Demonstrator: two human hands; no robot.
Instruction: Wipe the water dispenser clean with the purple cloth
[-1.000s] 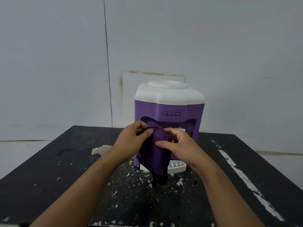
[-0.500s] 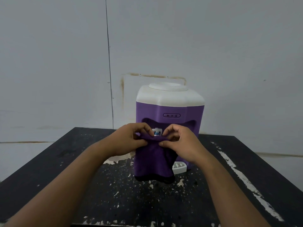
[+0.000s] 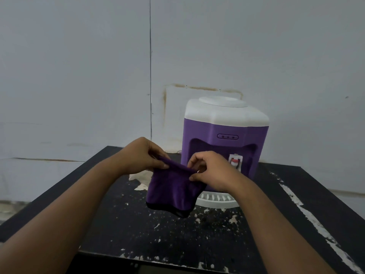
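A purple water dispenser (image 3: 225,127) with a white top and a white drip tray (image 3: 217,199) stands at the back of the black table, right of centre. Its red tap (image 3: 235,161) shows beside my right hand. The purple cloth (image 3: 173,190) with a dark hem hangs folded in the air, in front and to the left of the dispenser. My left hand (image 3: 142,155) pinches its top left corner. My right hand (image 3: 211,171) pinches the top right corner. The cloth does not touch the dispenser.
The black table (image 3: 207,230) is worn, with white chipped patches and a long white scrape (image 3: 308,214) along its right side. A grey wall (image 3: 79,76) rises right behind the table. The table's near edge lies below my forearms.
My view has shifted, so the dispenser now sits further right. Both hands moved left of the dispenser's front with the cloth, which hangs spread between them; the red tap is now uncovered.
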